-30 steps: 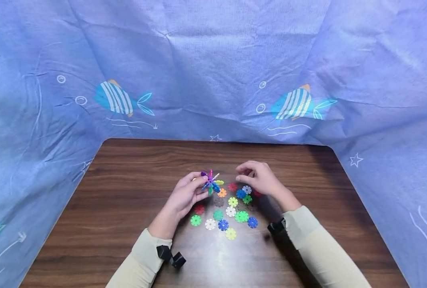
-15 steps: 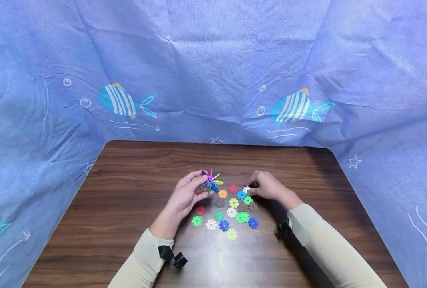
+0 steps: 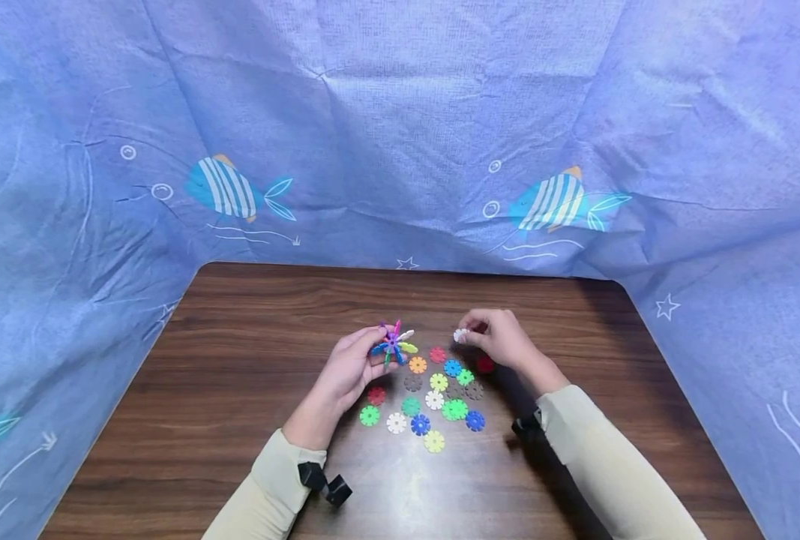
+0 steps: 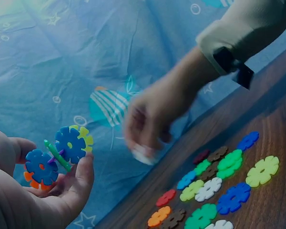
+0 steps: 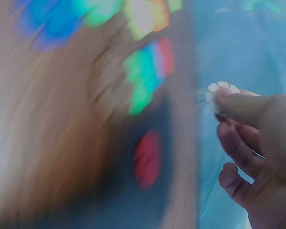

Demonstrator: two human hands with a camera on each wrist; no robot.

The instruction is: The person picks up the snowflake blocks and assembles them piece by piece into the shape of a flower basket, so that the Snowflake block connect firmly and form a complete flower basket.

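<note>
Between the thumb and fingers of the right hand [image 3: 497, 337], a white disc [image 3: 461, 336] is being pinched by its edge and is being held above the table [image 3: 271, 322]. By the left hand [image 3: 349, 367], a cluster of joined discs [image 3: 391, 343] is being gripped between thumb and fingertips; pink, white, yellow, blue and green pieces are being spread outward round a purple middle. The cluster and the white disc are being held well apart. Just beside the left fingertips, an orange disc [image 3: 417, 365] is being left flat on the wood. Near the right wrist, a dark red disc [image 3: 485, 364] is being overhung by the arm. Between and below the hands, the table is being dotted with loose discs [image 3: 438, 382] in green, yellow, white, blue, brown and red. The forearms are being covered by pale sleeves [image 3: 268, 480], and a small black device [image 3: 312, 475] is being worn at each wrist. Behind the table, the background is being filled by a blue cloth [image 3: 400, 112] printed with striped fish [image 3: 220, 186].
</note>
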